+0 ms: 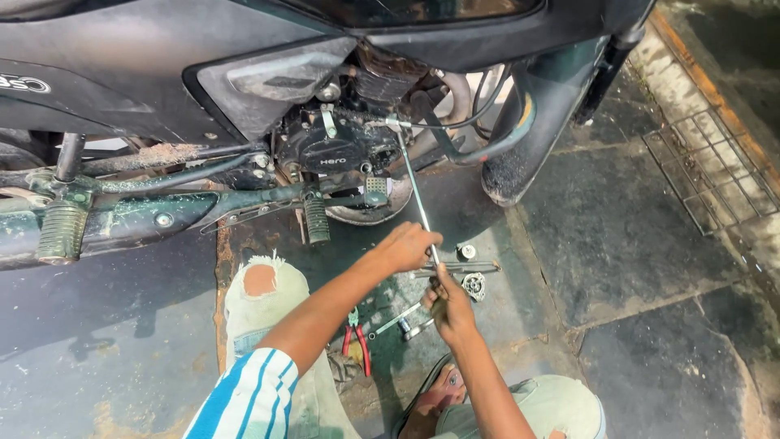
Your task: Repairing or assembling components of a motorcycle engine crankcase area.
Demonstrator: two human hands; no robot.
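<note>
A long thin metal rod [416, 191] runs slantwise from the engine [337, 146] of a dark motorcycle [162, 57] down toward the person. Its long axis leans from upper left to lower right, with the far tip at the engine casing and the near end among the hands.

The left hand [409, 246] is clenched around the rod's lower part, knuckles up. The right hand [448, 305] sits just below it, fingers closed on the rod's near end; what sort of handle that end has is hidden by the fingers.

On the stone floor [626, 236] just beside the hands lie a flat metal bar [459, 267] and a small round gear-like part [474, 285], with a little round cap [466, 251] near them. Closer to the person lie a socket wrench [398, 319] and red-handled pliers [356, 337].

The motorcycle's ribbed footpeg [316, 218] hangs above the person's left knee [264, 280], which shows through torn trousers. A metal drain grate [715, 175] lies in the floor toward the right edge.
</note>
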